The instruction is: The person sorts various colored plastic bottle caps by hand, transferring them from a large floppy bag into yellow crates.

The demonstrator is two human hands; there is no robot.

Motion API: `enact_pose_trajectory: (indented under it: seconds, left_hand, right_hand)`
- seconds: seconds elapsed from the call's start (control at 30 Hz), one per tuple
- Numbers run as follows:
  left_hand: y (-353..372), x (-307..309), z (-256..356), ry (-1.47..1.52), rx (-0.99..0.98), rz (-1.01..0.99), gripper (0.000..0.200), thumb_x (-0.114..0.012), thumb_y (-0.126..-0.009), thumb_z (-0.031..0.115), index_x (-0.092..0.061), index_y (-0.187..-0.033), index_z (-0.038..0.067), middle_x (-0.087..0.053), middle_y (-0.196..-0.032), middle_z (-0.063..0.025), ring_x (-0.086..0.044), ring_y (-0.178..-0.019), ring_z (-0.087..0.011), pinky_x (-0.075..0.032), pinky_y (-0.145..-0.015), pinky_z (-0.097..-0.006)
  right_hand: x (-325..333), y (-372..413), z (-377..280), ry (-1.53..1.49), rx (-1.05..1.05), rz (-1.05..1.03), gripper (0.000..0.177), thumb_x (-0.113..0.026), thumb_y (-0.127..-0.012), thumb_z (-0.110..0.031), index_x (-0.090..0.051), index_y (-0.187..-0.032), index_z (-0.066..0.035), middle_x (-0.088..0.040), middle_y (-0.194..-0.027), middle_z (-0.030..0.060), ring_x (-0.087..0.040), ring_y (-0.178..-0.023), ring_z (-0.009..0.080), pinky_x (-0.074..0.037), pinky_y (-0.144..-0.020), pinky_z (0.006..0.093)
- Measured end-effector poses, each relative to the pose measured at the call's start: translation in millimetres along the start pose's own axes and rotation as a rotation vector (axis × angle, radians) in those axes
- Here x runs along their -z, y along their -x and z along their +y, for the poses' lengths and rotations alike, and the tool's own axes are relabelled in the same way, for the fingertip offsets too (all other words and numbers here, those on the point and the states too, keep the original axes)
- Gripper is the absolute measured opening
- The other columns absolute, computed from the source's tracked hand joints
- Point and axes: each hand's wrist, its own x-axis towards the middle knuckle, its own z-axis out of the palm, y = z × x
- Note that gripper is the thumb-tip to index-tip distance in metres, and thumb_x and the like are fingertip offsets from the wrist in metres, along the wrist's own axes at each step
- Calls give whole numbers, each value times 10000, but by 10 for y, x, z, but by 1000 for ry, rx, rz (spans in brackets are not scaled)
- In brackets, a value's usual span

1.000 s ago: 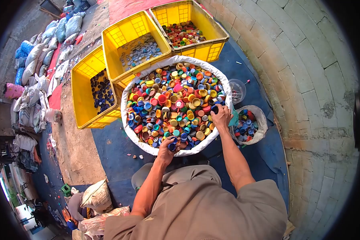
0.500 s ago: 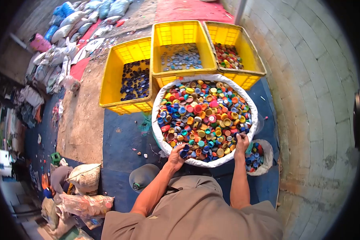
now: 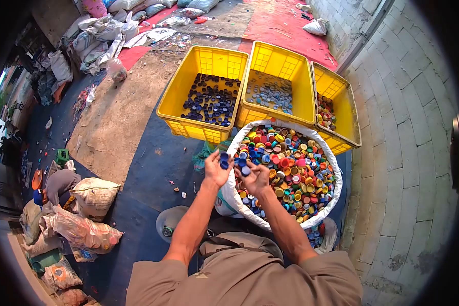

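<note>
My left hand is cupped around dark blue bottle caps at the left rim of a white sack. Close beside it, my right hand holds blue bottle caps in its fingers. Mixed coloured bottle caps fill the sack. Beyond my hands stands the left yellow crate, with dark blue caps scattered on its bottom. The middle yellow crate contains pale blue caps. Red and mixed caps lie in the right yellow crate.
A block wall runs along the right. A smaller bag of caps sits by the big sack, partly hidden. Stuffed sacks are piled at the left on the blue floor sheet. More sacks lie at the back.
Both hands have come together at the sack's left rim, raised with blue caps in them. My right hand moved left from the sack's front right. The view has turned left.
</note>
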Motion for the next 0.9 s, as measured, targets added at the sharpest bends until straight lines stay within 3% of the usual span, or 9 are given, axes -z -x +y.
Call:
enact_pose_trajectory:
  seconds: [0.1,0.17,0.2,0.3,0.33,0.43,0.5,0.67,0.9]
  left_hand:
    - [-67,-768,578,210,-134,-235,748,-627,-826,378,-316,-1296,-114,-380,-1351,-260,-360,-1277,-344,-258,-1101,-436]
    - [106,-1147,799,207,-205,-139,1007,-651,-808,398,-44,-1433,-105,-66,-1523,-266,-57,-1435,-353,-68,-1170,-433]
    - [115,-1112,851,166,-236,-240,1108,-653,-811,400,134,-1440,-62,124,-1534,-244,111,-1438,-330,19,-1170,-419]
    - [72,-669,811,103,-216,-217,1086,-644,-823,390,125,-1441,-64,91,-1537,-249,79,-1443,-332,2,-1172,-422]
    - [108,-518,706,87,-208,-70,876,-634,-839,389,-182,-1431,-73,-213,-1497,-245,-218,-1401,-344,-196,-1149,-429]
    - [249,88,281,-175,-152,117,530,-636,-852,362,-502,-1208,-6,-544,-1232,-151,-524,-1107,-254,-426,-960,-397]
    - [442,374,-92,-403,-186,225,280,-658,-851,294,-587,-999,67,-628,-946,-36,-556,-796,-144,-476,-754,-312]
    - [734,998,-792,-1083,-310,271,303,-725,-798,123,-575,-1044,32,-629,-871,-20,-562,-730,-81,-458,-603,-227]
    - [646,797,-1098,-1810,-648,89,389,-726,-733,123,-574,-1084,50,-687,-879,-79,-584,-873,-287,-451,-818,-411]
  right_hand:
    - [-958,-287,-330,-119,139,-326,532,-456,-671,-66,-339,-1144,148,-427,-1197,253,-422,-1215,382,-310,-1110,514]
    - [-1267,-363,-499,-255,191,-269,766,-451,-659,23,-114,-1323,203,-68,-1478,320,-33,-1414,444,-167,-1161,527]
    - [-1347,-301,-529,-229,236,-239,803,-449,-667,27,-55,-1347,194,-2,-1494,311,26,-1415,435,-149,-1161,527]
    - [-1202,-128,-569,-164,320,-128,847,-448,-684,28,-21,-1409,126,36,-1513,296,54,-1420,429,-137,-1162,522]
    - [-969,-80,-557,-113,343,-114,887,-446,-669,39,0,-1434,83,17,-1514,274,41,-1425,406,-120,-1170,535]
    - [-240,372,-500,-14,350,33,797,-448,-705,2,-134,-1436,60,-122,-1502,264,-164,-1405,412,-231,-1144,528]
    - [459,654,-436,110,368,197,728,-459,-717,-25,-245,-1410,36,-268,-1444,250,-334,-1326,383,-338,-1086,496]
    - [1418,1610,-171,429,300,597,508,-479,-776,-81,-418,-1278,-26,-542,-1162,139,-560,-927,216,-486,-777,347]
    - [1597,2003,124,606,370,672,429,-500,-773,-102,-512,-1194,-18,-619,-1039,92,-603,-789,132,-487,-662,246]
